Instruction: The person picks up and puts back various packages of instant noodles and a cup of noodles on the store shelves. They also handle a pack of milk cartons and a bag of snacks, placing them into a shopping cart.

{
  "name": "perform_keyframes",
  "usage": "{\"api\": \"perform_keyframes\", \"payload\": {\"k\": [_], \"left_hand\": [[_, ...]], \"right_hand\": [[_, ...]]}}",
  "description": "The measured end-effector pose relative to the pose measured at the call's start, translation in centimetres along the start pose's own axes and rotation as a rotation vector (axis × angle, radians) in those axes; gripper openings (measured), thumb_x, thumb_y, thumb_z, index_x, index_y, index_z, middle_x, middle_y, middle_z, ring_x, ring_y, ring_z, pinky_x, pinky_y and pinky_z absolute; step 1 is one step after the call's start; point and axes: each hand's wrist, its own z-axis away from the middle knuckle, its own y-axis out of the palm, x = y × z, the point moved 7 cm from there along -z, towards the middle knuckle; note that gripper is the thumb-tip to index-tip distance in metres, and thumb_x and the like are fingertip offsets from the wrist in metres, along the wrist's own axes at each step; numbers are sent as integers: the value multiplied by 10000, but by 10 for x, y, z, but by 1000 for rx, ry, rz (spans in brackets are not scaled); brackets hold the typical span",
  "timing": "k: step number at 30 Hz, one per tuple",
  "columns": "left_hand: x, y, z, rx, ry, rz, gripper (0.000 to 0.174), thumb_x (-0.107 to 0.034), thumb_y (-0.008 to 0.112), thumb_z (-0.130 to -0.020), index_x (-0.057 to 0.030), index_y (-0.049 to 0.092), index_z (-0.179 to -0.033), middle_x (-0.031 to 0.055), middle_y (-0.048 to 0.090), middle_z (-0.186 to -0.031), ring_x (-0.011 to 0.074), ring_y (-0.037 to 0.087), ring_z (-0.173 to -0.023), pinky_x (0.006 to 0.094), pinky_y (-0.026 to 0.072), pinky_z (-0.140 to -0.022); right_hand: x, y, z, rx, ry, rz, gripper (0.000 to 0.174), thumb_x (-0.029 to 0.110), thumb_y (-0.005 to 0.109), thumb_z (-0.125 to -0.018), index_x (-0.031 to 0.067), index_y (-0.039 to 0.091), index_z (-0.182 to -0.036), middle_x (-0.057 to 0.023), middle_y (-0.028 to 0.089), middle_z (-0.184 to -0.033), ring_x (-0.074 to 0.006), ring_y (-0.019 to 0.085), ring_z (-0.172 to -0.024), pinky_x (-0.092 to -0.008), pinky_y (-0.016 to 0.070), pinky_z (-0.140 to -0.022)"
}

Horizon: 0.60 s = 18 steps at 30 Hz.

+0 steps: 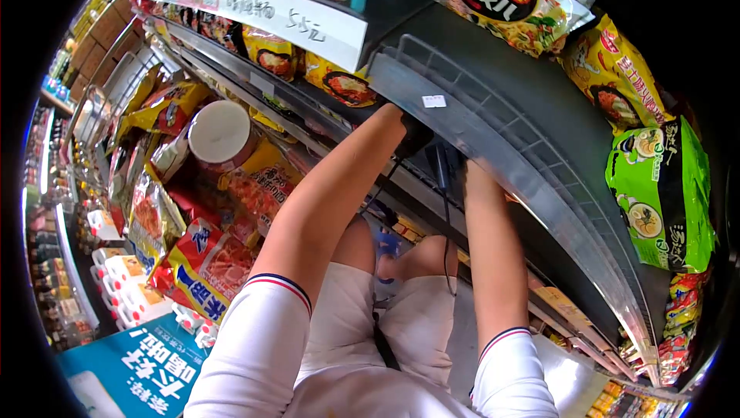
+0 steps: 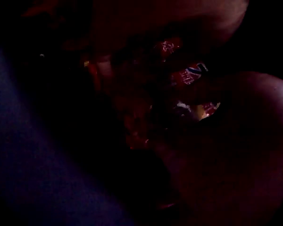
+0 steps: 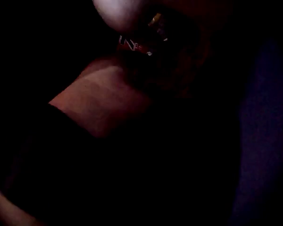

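Both forearms reach under a metal-edged shelf in the head view, which hides the hands. In the dark left wrist view my left hand (image 2: pixel 236 146) shows as dim rounded shapes, with small red packets (image 2: pixel 187 75) between them. The right wrist view shows part of my right hand (image 3: pixel 104 94) beside a red packet (image 3: pixel 132 45), also in deep shadow. How the fingers lie, and whether either hand grips a packet, cannot be made out.
Above the arms, the shelf's front rail (image 1: pixel 493 140) and wire guard curve rightward. Noodle packs, including a green one (image 1: pixel 663 194), line its back. At left are piled packs (image 1: pixel 204 264) and a white-lidded tub (image 1: pixel 219 132). A cable (image 1: pixel 447 225) hangs between the forearms.
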Motion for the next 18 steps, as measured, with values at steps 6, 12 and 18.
{"api": "perform_keyframes", "payload": {"k": [6, 12, 18], "left_hand": [[3, 0, 3, 6, 37, 12, 450, -205, 601, -926, 24, 548, -1310, 218, 532, -1303, 361, 557, -1152, 422, 481, -893], [-8, -8, 15, 8, 75, 65, 377, -158, 595, -928, 35, 587, -1252, 202, 608, -1223, 337, 616, -1079, 405, 499, -849], [-43, 9, 70, 79, 95, 215, 310, -111, 588, -930, 47, 627, -1194, 186, 685, -1142, 312, 675, -1007, 387, 517, -805]], "right_hand": [[6, 14, -2, 8, -18, 32, 473, 284, 667, -929, -12, 607, -1293, -144, 642, -1292, -262, 573, -1189, -379, 420, -1052], [23, 7, 23, 20, -39, 3, 420, 270, 663, -937, -12, 642, -1248, -137, 666, -1252, -245, 592, -1157, -376, 435, -1034], [78, -81, 138, 128, 132, -501, 214, 105, 637, -961, -16, 701, -1125, -79, 710, -1117, -148, 645, -1013, -294, 499, -932]]}}
